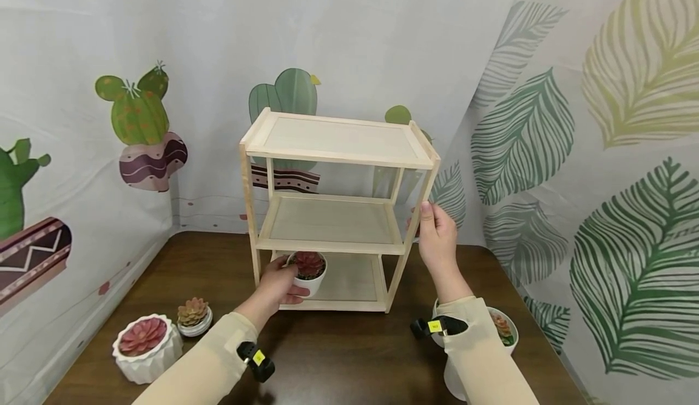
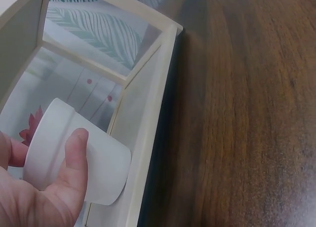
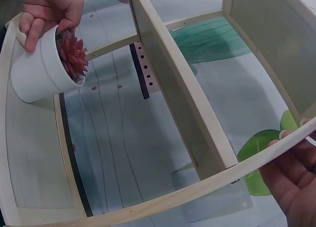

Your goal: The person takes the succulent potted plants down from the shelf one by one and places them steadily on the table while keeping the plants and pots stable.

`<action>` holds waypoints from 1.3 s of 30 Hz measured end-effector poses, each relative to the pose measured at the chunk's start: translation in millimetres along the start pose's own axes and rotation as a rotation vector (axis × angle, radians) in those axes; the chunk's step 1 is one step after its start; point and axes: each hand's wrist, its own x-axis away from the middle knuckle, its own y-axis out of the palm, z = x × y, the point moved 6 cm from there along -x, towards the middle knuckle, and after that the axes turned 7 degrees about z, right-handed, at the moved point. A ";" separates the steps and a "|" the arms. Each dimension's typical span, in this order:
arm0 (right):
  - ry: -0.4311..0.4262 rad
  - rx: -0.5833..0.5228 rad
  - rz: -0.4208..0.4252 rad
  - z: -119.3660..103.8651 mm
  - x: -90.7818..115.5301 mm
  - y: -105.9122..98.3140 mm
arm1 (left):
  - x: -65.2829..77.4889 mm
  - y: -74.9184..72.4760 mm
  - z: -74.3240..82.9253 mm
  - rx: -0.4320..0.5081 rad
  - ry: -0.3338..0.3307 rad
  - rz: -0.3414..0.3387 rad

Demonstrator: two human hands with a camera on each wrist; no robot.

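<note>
A three-tier wooden shelf rack (image 1: 338,136) stands on the brown table. My left hand (image 1: 277,282) holds a white pot (image 2: 103,160) with a red succulent (image 1: 308,263), thumb on one side and fingers at the rim. In the right wrist view, this pot (image 3: 37,71) is at the bottom tier, its base close to the board; whether it bears weight there I cannot tell. My right hand (image 1: 439,238) grips the rack's right front post, below the top tier. In the right wrist view, its fingers (image 3: 284,172) curl about the post, partly hidden by it.
To the left on the table (image 1: 322,356) are a ribbed white pot (image 1: 150,365) with a pink succulent and a small pot (image 1: 195,327) with an orange one. White pots (image 1: 510,339) at right are partly covered by my forearm. A printed cloth (image 1: 207,40) hangs behind.
</note>
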 end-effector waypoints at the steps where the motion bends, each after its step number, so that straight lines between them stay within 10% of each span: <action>1: -0.002 -0.007 0.003 0.6 -0.1 0.3 | 0.7 0.1 0.4 -0.001 -0.002 0.002; 39: 0.013 -0.057 0.007 7.0 -0.3 3.1 | 52.8 -11.1 23.2 -0.078 0.020 -0.089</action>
